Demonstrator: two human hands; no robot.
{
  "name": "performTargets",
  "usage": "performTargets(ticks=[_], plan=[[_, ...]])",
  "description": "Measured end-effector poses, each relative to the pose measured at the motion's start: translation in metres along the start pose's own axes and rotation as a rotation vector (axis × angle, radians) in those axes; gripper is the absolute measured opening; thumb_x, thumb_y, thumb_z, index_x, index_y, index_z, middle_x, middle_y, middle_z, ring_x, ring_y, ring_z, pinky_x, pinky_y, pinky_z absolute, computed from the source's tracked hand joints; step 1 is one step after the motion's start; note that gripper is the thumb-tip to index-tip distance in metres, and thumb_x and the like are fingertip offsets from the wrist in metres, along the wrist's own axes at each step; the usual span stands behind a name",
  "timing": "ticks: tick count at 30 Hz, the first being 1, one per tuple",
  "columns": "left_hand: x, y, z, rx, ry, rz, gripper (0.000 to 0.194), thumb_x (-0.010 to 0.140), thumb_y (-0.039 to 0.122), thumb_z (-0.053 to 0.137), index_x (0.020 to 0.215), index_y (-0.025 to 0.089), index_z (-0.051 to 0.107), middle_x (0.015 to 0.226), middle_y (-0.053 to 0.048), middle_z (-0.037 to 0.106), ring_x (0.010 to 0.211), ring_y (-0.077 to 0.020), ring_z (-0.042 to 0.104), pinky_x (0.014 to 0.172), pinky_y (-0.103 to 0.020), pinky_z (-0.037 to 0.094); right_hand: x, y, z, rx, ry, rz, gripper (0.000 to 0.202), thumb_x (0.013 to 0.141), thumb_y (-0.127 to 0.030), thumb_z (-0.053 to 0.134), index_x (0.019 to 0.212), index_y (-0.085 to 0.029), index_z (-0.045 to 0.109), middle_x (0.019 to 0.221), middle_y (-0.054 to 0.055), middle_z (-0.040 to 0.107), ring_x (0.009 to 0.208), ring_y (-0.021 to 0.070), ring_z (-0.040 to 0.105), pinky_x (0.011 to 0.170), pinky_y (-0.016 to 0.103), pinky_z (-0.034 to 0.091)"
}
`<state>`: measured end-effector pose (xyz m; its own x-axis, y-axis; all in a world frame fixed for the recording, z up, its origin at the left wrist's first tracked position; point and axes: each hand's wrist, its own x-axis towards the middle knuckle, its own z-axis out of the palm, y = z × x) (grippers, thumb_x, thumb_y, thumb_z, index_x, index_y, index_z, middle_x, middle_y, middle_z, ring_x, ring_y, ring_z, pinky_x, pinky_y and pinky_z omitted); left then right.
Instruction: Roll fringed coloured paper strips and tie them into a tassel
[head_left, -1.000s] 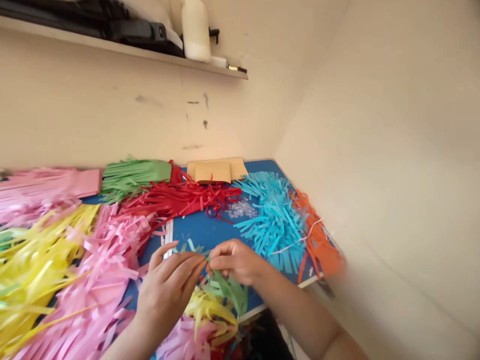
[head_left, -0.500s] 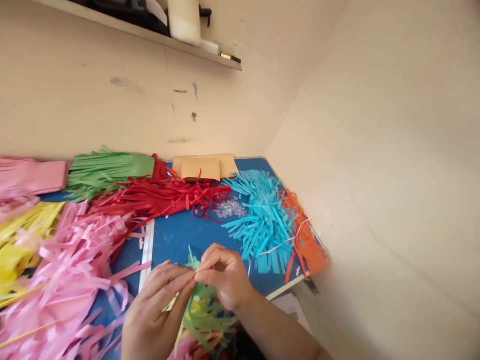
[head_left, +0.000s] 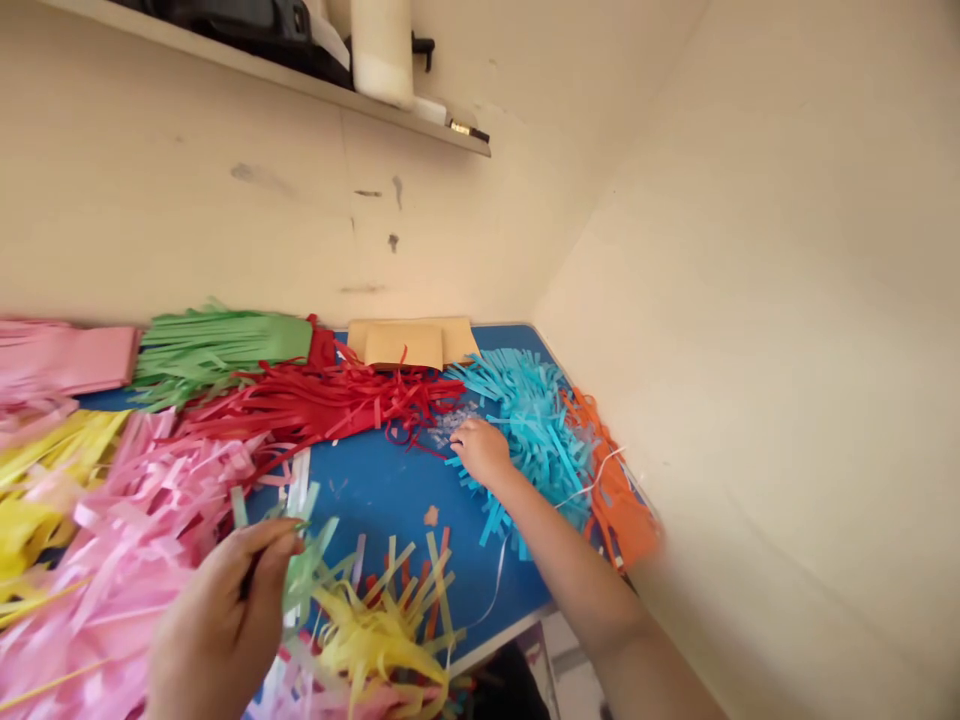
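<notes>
At the lower left, my left hand (head_left: 225,610) pinches a light green tissue-paper fringe (head_left: 304,565) between thumb and fingers. Its strips hang down beside a bunch of yellow, orange and pink fringe (head_left: 379,635) at the table's front. Farther out, my right hand (head_left: 481,450) rests at a small pile of clear, tiny pieces (head_left: 450,422), with fingers curled down and their tips partly hidden. Whatever those fingers pinch is too small to make out. Right beside this hand lies a light blue tissue fringe (head_left: 536,410); my forearm passes over its lower edge.
Red fringe (head_left: 315,400), green fringe (head_left: 225,340) and pink fringe (head_left: 105,560) spread over the blue table (head_left: 367,470). Orange fringe (head_left: 619,500) lies at the right edge. A white string (head_left: 499,575) trails across the front. Above hangs a shelf (head_left: 262,65).
My right hand has left the green fringe and moved forward to the clear pieces. The left hand has shifted left and down, keeping the green fringe; the yellow bunch now shows more fully.
</notes>
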<state>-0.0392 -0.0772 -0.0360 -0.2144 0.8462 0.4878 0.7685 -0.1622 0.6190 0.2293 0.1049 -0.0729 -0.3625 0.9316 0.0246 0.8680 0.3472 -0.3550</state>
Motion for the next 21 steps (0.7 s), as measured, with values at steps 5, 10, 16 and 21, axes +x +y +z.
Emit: performTargets(ticks=[5,10,16,21], plan=[[0.016,0.022,0.017,-0.132,-0.119,-0.031,0.035,0.088,0.055,0.053,0.083,0.025,0.070,0.077,0.000,0.075,0.065,-0.0157,0.070,0.059,-0.023,0.055,-0.032,-0.034,-0.023,0.146,0.014,-0.068,0.008,0.091,-0.016,0.063,0.093,-0.017,0.070,0.098,0.007,0.069,0.094,0.0173,0.064,0.084,0.028,0.048],[0.012,0.039,0.022,-0.230,-0.222,-0.070,0.037,0.085,0.058,0.058,0.078,0.025,0.074,0.071,0.001,0.076,0.060,-0.0147,0.069,0.056,-0.022,0.054,-0.087,-0.085,-0.016,1.075,0.039,-0.117,0.010,0.085,-0.031,0.069,0.085,-0.021,0.070,0.084,0.000,0.070,0.076,0.0151,0.068,0.073,0.026,0.054],[0.007,0.049,0.019,-0.227,-0.279,-0.017,0.031,0.087,0.048,0.059,0.075,0.024,0.074,0.069,0.000,0.074,0.061,-0.0140,0.068,0.058,-0.022,0.052,-0.111,-0.101,0.006,1.390,0.038,0.047,0.017,0.074,-0.034,0.077,0.085,-0.022,0.072,0.083,0.001,0.072,0.072,0.0161,0.067,0.072,0.029,0.056],[0.007,0.053,0.013,-0.197,-0.302,0.086,0.027,0.089,0.041,0.056,0.077,0.024,0.074,0.072,-0.001,0.073,0.063,-0.0139,0.068,0.059,-0.021,0.052,-0.119,-0.101,0.004,1.226,0.133,0.031,0.018,0.076,-0.029,0.074,0.092,-0.021,0.069,0.082,0.002,0.073,0.075,0.0168,0.068,0.077,0.030,0.055]])
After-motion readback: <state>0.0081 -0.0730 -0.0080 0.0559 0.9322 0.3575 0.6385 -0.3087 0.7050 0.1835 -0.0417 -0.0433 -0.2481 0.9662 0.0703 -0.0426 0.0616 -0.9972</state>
